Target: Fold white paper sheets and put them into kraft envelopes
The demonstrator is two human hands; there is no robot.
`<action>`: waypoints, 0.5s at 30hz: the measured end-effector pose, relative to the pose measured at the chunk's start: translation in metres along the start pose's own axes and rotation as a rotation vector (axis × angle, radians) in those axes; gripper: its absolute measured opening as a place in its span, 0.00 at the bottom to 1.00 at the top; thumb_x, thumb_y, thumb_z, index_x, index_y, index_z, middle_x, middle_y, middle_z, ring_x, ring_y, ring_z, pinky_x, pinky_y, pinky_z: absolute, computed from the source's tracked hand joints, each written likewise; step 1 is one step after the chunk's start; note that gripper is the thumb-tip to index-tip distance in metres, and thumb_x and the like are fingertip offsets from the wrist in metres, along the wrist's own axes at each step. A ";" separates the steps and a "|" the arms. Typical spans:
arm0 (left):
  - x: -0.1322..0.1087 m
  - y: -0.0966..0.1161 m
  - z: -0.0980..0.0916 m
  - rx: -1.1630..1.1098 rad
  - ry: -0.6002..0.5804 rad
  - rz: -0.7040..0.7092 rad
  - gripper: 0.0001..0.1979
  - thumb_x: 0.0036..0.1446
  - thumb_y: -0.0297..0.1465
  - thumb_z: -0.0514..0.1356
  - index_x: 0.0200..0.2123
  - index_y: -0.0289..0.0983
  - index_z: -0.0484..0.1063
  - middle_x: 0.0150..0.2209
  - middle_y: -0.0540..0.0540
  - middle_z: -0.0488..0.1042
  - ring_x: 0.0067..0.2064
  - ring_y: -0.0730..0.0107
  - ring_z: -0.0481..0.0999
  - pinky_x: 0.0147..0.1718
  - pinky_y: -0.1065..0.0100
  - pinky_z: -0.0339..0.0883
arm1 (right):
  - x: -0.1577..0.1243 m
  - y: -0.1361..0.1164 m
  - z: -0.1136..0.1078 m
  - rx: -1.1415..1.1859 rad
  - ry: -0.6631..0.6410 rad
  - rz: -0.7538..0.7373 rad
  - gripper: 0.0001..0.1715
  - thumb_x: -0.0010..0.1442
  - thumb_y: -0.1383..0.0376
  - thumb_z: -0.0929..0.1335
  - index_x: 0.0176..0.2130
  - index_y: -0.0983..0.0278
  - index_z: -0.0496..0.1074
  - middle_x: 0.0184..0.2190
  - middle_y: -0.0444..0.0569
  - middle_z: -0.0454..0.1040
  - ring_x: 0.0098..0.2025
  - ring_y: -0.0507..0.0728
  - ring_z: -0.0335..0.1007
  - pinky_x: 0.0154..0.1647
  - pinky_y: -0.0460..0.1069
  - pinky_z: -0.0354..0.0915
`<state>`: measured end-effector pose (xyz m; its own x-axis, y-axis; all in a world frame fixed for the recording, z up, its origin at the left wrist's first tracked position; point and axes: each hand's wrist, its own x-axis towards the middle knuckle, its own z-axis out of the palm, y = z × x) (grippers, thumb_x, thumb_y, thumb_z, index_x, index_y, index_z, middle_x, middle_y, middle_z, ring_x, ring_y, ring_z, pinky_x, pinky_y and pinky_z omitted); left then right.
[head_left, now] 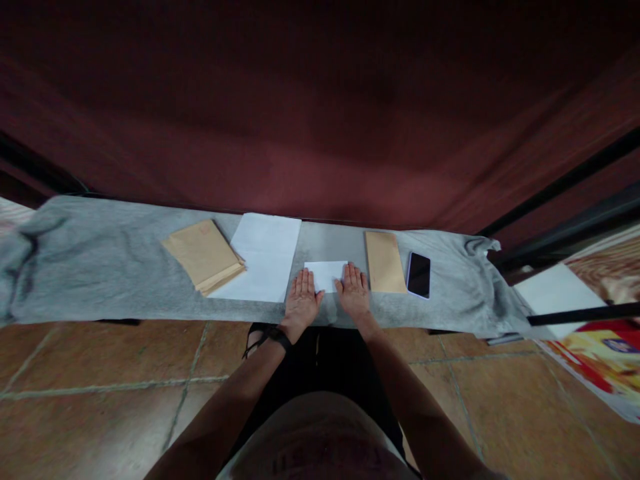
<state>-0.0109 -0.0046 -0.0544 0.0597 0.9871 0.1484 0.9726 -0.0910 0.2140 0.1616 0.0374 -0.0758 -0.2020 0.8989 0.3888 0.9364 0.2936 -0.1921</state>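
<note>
A small white sheet of paper (pixel 327 275), apparently folded, lies flat on the grey cloth in front of me. My left hand (pixel 303 297) rests palm down on its left end, fingers stretched out and pointing away from me. On its right end my right hand (pixel 354 290) is also laid flat, fingers extended. Left of my hands is a stack of larger white sheets (pixel 267 257), partly covered by a pile of brown envelopes (pixel 203 253). One more brown envelope (pixel 386 262) lies just right of my right hand.
A phone (pixel 419 275) with a dark screen lies right of the single envelope. The narrow surface under the grey cloth (pixel 110 267) runs along a dark red wall (pixel 320 133). A black bar (pixel 585 313) and a colourful bag (pixel 607 360) are at the far right, above the tiled floor.
</note>
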 end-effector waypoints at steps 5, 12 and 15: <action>-0.013 -0.002 -0.004 0.009 0.017 0.009 0.35 0.69 0.40 0.47 0.68 0.18 0.52 0.71 0.24 0.51 0.73 0.45 0.49 0.69 0.49 0.49 | -0.002 0.000 0.001 -0.007 0.015 0.014 0.36 0.74 0.54 0.56 0.70 0.74 0.54 0.67 0.67 0.61 0.70 0.66 0.55 0.68 0.64 0.51; -0.024 -0.002 -0.013 0.026 0.005 0.015 0.35 0.69 0.40 0.48 0.68 0.18 0.52 0.70 0.23 0.51 0.73 0.45 0.50 0.68 0.47 0.49 | -0.013 0.001 -0.002 -0.003 0.047 0.039 0.34 0.74 0.56 0.55 0.70 0.75 0.55 0.68 0.68 0.60 0.69 0.66 0.56 0.68 0.65 0.53; -0.033 -0.004 -0.019 0.043 0.007 0.030 0.34 0.69 0.40 0.47 0.68 0.19 0.55 0.69 0.24 0.54 0.72 0.45 0.52 0.68 0.47 0.49 | -0.016 0.001 -0.004 0.010 0.051 0.053 0.33 0.74 0.58 0.55 0.69 0.74 0.56 0.67 0.67 0.60 0.69 0.66 0.57 0.68 0.65 0.53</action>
<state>-0.0208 -0.0391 -0.0417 0.0875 0.9830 0.1613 0.9792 -0.1146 0.1672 0.1671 0.0222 -0.0789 -0.1370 0.8955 0.4234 0.9424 0.2494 -0.2227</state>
